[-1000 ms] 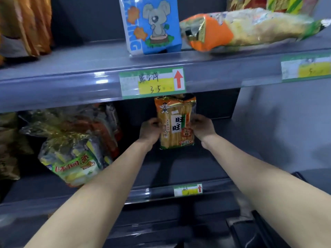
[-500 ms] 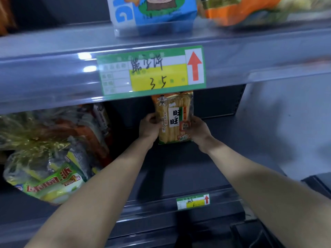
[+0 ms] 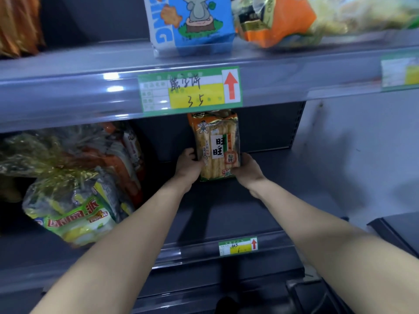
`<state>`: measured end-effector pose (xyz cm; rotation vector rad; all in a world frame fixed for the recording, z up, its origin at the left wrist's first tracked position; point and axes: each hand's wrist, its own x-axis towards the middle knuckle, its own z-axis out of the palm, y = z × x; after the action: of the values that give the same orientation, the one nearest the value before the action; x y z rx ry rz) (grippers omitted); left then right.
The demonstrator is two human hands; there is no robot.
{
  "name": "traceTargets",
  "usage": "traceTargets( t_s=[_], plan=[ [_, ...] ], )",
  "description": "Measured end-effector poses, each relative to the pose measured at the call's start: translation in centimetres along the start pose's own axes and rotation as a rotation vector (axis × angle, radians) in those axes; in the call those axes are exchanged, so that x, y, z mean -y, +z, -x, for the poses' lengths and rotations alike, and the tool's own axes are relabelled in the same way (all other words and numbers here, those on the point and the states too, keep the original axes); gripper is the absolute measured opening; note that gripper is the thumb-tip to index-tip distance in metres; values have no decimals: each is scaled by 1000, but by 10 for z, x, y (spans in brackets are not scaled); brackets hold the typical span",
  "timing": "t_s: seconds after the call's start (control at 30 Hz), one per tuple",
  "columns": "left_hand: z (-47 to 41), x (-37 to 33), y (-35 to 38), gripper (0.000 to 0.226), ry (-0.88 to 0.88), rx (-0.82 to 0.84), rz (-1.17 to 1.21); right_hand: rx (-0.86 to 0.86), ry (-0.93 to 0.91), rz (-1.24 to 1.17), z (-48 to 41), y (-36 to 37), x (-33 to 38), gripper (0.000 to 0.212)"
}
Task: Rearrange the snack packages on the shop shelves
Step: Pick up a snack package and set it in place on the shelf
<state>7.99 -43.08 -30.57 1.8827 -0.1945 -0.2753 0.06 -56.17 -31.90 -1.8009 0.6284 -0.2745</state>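
Both hands are clamped on the cracker pack (image 3: 215, 146), one per side: left hand (image 3: 188, 165) wrapped around its left edge low down, right hand (image 3: 246, 167) cupping the lower right corner. Makes sense for a floppy bag like that, since pinching low on both sides keeps it upright, label facing out, and stops it flopping over.

The pack stands deep on the middle shelf (image 3: 226, 211), near the back edge; its bottom looks like it's touching the shelf, but I can't say for sure. Its top hides behind the price tag (image 3: 190, 90) on the upper shelf's front lip.

My guess is it's being seated in its spot, so the next bit is just letting go without it tipping. There's nothing beside it to lean on, so that's the risk.

Off toward the left end of the same shelf there's a pile of green bags (image 3: 74, 214), well apart from the pack. Above, a blue box (image 3: 192, 23) and an orange bag (image 3: 283, 21) sit near the front edge. A second, smaller tag (image 3: 238, 245) is on the middle shelf's lip.
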Motion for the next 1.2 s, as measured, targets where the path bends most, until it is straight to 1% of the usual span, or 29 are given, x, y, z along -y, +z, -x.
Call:
traceTargets(
  t_s=[0.1,0.2,0.33,0.47,0.67,0.73,0.8,0.9,1.03,1.2],
  plan=[
    [19,-5,-4,55,8,8,14,1,-15,2,18,-2,7,35],
    [42,-13,-6,43,19,42,26,19,-67,-32,38,-9,14,24],
    [83,-28,-3,43,45,80,10,23,-93,-98,70,-23,22,23],
    [124,-47,-2,39,111,107,-19,9,-103,-76,104,-42,32,35],
    [181,-77,0,23,180,132,-13,6,-119,-107,151,-70,47,35],
    [198,-87,0,24,220,133,-21,11,-147,-104,166,-78,54,36],
    [216,-100,-1,28,268,123,-49,10,-181,-88,180,-88,63,38],
    [238,-121,-3,29,342,88,-68,4,-247,-61,199,-103,77,39],
    [261,-150,-4,23,459,13,-67,-43,-359,-36,220,-121,99,32],
    [274,-188,-10,17,576,-29,-62,-119,-471,-40,234,-143,132,24]
  ],
)
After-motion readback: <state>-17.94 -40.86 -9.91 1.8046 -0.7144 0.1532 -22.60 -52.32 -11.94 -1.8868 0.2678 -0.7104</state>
